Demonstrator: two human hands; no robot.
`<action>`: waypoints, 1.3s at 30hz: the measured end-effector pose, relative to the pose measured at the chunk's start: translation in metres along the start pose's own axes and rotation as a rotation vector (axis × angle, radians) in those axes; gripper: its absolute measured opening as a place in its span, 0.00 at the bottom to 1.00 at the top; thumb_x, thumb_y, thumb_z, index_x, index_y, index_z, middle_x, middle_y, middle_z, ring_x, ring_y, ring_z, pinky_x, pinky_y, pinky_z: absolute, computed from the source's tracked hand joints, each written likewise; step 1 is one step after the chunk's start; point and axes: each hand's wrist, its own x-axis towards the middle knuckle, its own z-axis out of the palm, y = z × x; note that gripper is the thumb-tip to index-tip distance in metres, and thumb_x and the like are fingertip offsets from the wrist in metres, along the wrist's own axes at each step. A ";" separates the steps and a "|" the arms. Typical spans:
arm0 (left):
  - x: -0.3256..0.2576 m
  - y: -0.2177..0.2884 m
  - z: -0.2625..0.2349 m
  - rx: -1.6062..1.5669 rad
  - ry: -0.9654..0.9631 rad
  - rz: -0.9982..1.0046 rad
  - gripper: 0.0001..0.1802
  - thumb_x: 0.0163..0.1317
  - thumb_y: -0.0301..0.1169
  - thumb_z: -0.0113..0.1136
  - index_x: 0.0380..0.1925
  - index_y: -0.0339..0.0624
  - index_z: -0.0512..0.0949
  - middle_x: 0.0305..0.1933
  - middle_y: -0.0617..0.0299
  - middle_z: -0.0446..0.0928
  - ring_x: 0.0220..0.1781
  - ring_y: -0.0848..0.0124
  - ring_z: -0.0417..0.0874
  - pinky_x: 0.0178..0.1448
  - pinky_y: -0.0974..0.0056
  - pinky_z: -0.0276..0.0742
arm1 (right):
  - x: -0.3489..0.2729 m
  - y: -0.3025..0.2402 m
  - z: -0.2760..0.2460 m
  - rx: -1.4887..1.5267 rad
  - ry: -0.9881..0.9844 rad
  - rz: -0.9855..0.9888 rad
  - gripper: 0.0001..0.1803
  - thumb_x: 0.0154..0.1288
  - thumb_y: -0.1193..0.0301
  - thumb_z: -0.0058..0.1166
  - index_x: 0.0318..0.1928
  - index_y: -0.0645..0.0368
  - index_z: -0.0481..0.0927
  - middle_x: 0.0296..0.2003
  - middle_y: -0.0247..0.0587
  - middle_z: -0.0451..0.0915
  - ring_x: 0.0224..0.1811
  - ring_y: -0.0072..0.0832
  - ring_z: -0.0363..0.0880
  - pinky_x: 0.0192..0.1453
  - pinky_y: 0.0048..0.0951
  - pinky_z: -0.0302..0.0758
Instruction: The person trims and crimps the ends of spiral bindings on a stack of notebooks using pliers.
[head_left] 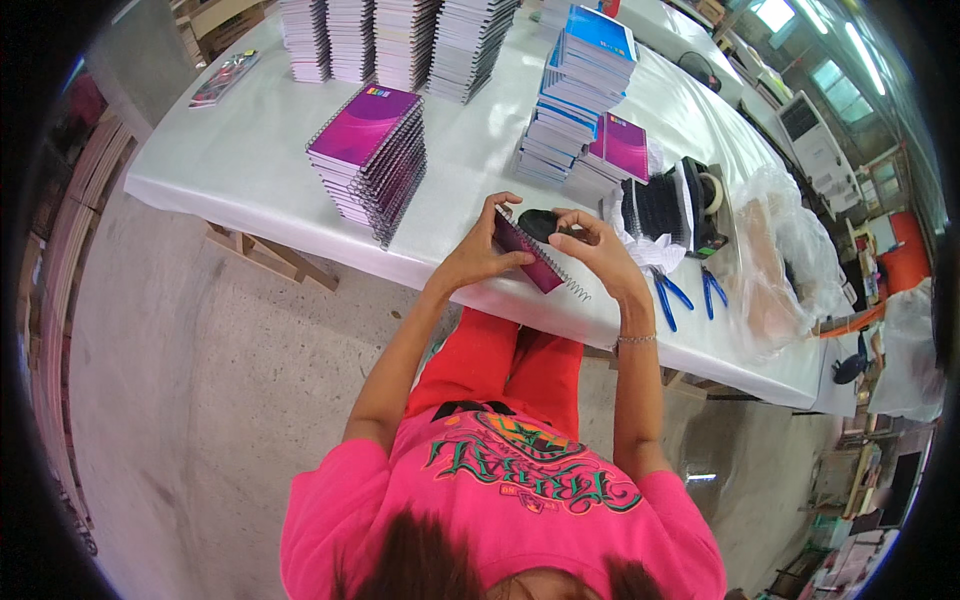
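Note:
My left hand grips a small purple notebook, fingers behind it and thumb across its cover, holding it tilted above the table's near edge. A metal spiral coil runs along the notebook's edge, its loose end sticking out past the lower corner. The fingers of my right hand are pinched together at the coil. Just behind the notebook sits a round black object, partly covered by the hands; its kind is unclear.
Left of my hands stands a stack of purple spiral notebooks, with taller stacks behind. Blue-covered books and another purple pile rise at right. Beyond are a black coil spool, blue-handled pliers and plastic bags.

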 end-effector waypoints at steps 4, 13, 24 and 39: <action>0.003 0.006 0.002 -0.049 0.003 0.027 0.48 0.46 0.36 0.79 0.64 0.46 0.57 0.52 0.53 0.68 0.50 0.63 0.72 0.59 0.59 0.68 | 0.014 0.013 0.000 -0.241 0.148 0.061 0.17 0.60 0.64 0.67 0.43 0.60 0.79 0.53 0.38 0.78 0.48 0.23 0.74 0.57 0.26 0.70; -0.005 -0.006 0.042 0.062 0.380 0.075 0.26 0.65 0.36 0.61 0.58 0.39 0.64 0.56 0.51 0.68 0.60 0.57 0.69 0.66 0.60 0.62 | -0.046 0.084 -0.080 -0.908 0.969 -0.165 0.25 0.58 0.63 0.66 0.55 0.55 0.77 0.60 0.55 0.72 0.66 0.50 0.65 0.69 0.46 0.58; -0.005 0.014 0.023 0.002 0.329 0.044 0.11 0.66 0.30 0.61 0.45 0.36 0.79 0.34 0.66 0.79 0.36 0.79 0.76 0.43 0.72 0.72 | -0.129 0.098 -0.070 -0.800 0.992 -0.030 0.22 0.62 0.68 0.62 0.57 0.55 0.77 0.46 0.46 0.76 0.47 0.41 0.76 0.55 0.35 0.72; -0.032 0.055 0.026 0.034 0.312 -0.103 0.13 0.64 0.20 0.55 0.48 0.33 0.81 0.38 0.57 0.86 0.44 0.75 0.85 0.47 0.71 0.80 | -0.058 0.032 0.105 -0.555 0.650 -0.385 0.25 0.50 0.73 0.68 0.52 0.55 0.81 0.46 0.49 0.77 0.47 0.44 0.79 0.49 0.38 0.77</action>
